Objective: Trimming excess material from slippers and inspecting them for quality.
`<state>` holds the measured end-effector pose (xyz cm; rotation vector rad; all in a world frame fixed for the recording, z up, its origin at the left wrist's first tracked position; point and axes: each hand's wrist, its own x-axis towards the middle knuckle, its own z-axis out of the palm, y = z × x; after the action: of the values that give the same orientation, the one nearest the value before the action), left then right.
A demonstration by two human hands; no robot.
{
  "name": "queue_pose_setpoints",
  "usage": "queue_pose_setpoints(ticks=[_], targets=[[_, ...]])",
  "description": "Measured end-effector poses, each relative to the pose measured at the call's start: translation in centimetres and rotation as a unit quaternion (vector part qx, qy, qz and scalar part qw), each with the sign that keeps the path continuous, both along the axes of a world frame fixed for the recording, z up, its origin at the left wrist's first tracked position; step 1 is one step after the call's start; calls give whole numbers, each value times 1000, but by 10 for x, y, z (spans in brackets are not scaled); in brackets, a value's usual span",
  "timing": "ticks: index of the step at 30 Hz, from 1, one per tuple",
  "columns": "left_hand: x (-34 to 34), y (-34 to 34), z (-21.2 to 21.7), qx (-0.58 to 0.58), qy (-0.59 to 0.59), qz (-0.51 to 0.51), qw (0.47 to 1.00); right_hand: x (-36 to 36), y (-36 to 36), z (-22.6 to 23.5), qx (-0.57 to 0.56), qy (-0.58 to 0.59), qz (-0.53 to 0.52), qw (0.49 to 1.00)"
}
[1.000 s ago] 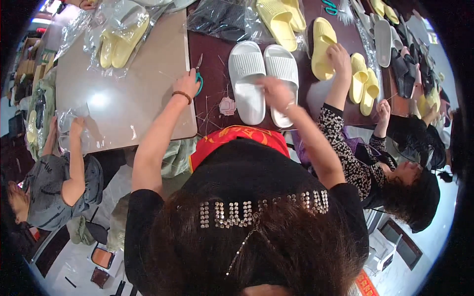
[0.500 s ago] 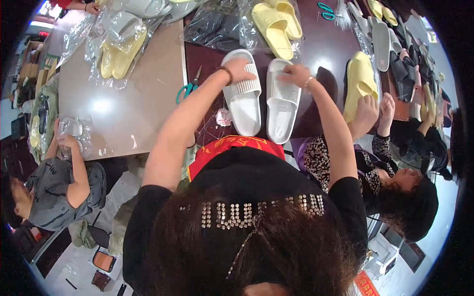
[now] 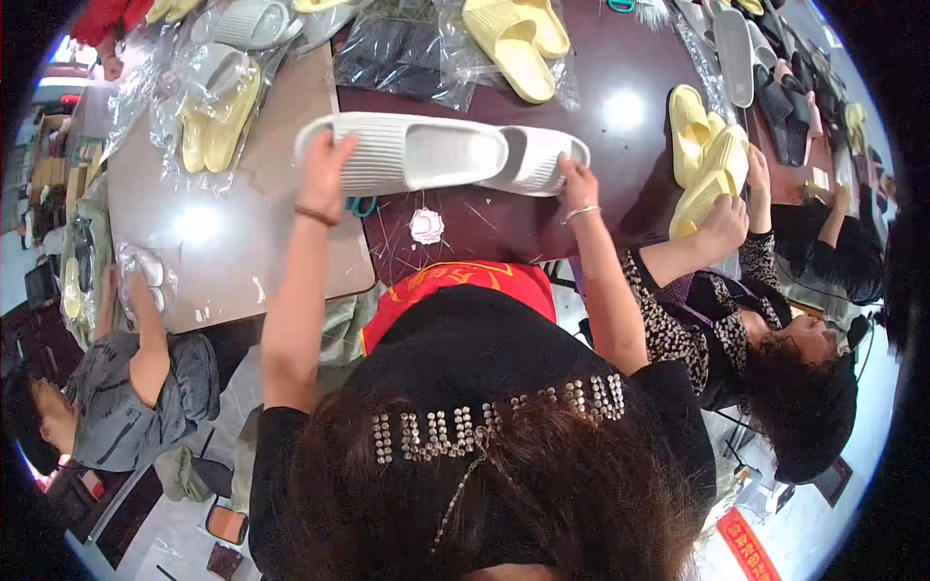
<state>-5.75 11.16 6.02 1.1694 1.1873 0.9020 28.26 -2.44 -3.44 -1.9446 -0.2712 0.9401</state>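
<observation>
Two white slide slippers are held sideways above the dark table, their heel ends overlapping in the middle. My left hand point(image 3: 327, 176) grips the toe end of the left slipper point(image 3: 453, 155), which shows its ribbed strap and pale insole. At the other end, my right hand point(image 3: 579, 186) is closed on the toe of the right slipper point(image 3: 539, 155), partly tucked behind the first. Below them on the table lies a small pink-and-white label-like piece point(image 3: 426, 226). Teal scissor handles point(image 3: 362, 206) peek out beside my left wrist, the rest hidden by the slipper.
Beyond the slippers lie yellow slides point(image 3: 518, 58) on clear plastic and dark bagged items point(image 3: 399, 53). More bagged yellow slides point(image 3: 218, 126) rest on the brown board point(image 3: 262, 232) at left. A co-worker at right handles a yellow slipper point(image 3: 712, 184); another sits at left with bagged white slippers point(image 3: 147, 276).
Both white slippers, earlier lengthwise side by side on the table, are now swung crosswise with toes outward. My left hand moved left; the co-worker at right raised a yellow slipper.
</observation>
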Motion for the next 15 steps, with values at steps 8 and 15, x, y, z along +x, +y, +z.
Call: queue_pose_setpoints(ticks=[8,15], targets=[[55,-9,-77,-99,-59,-13,993,9,-8,-19,-90,-466,113,873],[114,-28,-84,-215,-223,45,950,14,-6,18,244,159,-36,956]])
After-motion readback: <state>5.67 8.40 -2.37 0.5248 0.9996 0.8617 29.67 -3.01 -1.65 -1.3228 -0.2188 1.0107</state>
